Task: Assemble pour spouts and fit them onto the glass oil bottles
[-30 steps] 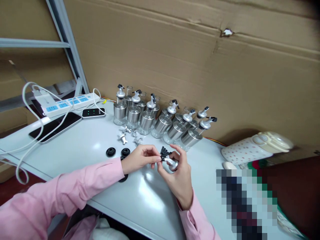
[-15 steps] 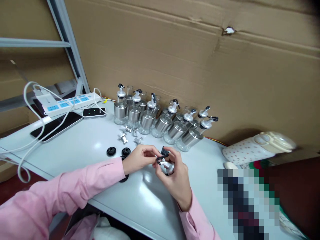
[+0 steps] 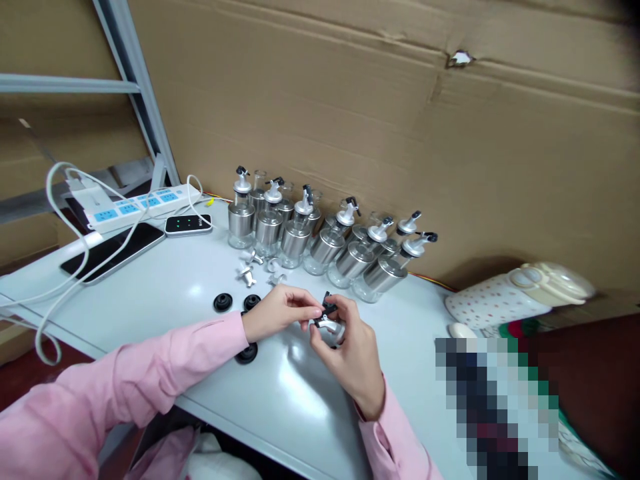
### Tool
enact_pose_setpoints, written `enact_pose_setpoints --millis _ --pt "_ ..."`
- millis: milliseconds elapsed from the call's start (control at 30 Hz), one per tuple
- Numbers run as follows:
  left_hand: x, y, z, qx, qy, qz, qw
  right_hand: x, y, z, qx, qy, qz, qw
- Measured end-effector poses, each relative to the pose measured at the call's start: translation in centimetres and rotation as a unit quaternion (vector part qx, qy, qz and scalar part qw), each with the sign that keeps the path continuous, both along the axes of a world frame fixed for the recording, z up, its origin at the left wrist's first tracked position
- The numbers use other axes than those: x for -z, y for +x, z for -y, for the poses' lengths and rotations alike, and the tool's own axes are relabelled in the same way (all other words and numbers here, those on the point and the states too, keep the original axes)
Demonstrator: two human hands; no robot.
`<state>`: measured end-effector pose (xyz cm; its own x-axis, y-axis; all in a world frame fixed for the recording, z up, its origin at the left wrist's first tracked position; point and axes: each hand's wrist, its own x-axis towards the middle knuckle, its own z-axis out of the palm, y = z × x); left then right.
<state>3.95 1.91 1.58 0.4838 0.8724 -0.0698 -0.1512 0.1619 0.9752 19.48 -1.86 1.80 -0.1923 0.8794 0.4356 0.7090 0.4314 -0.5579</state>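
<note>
In front of me my right hand (image 3: 354, 353) grips a silver bottle pour spout (image 3: 334, 327) with a black flip cap (image 3: 329, 308). My left hand (image 3: 283, 312) pinches at the cap side of that same spout, its thumb and forefinger pressed together. Fingers hide part of the cap and spout. Black round stopper pieces (image 3: 223, 303) lie beside and below my left wrist. Several loose silver spout pieces (image 3: 246, 276) rest behind them. Glass bottles with steel sleeves (image 3: 325, 248) stand in rows at the back, the front ones topped with silver and black spouts.
A power strip (image 3: 145, 207) with white cables, a phone (image 3: 117, 252) and a small device with green lights (image 3: 189, 225) lie at the left. On the right are a dotted flask (image 3: 500, 300) and a blurred-out patch. Cardboard (image 3: 320, 100) walls the back.
My left fingers have closed in on the black cap, and the cap has shifted slightly against the spout. My right hand has barely moved. The bottles are unchanged.
</note>
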Motion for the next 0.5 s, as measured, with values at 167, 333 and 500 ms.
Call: enact_pose_setpoints --millis 167,333,500 --pt "-0.06 0.02 -0.09 -0.014 -0.021 0.001 1.000 -0.02 0.13 -0.09 0.007 0.006 0.002 1.000" --pt "0.11 0.05 -0.10 -0.042 -0.033 0.018 0.998 0.26 0.26 -0.19 0.045 -0.004 -0.032 0.998" --pt "0.24 0.08 -0.01 -0.021 -0.027 0.010 0.999 0.52 0.40 -0.24 0.044 0.004 -0.058 0.997"
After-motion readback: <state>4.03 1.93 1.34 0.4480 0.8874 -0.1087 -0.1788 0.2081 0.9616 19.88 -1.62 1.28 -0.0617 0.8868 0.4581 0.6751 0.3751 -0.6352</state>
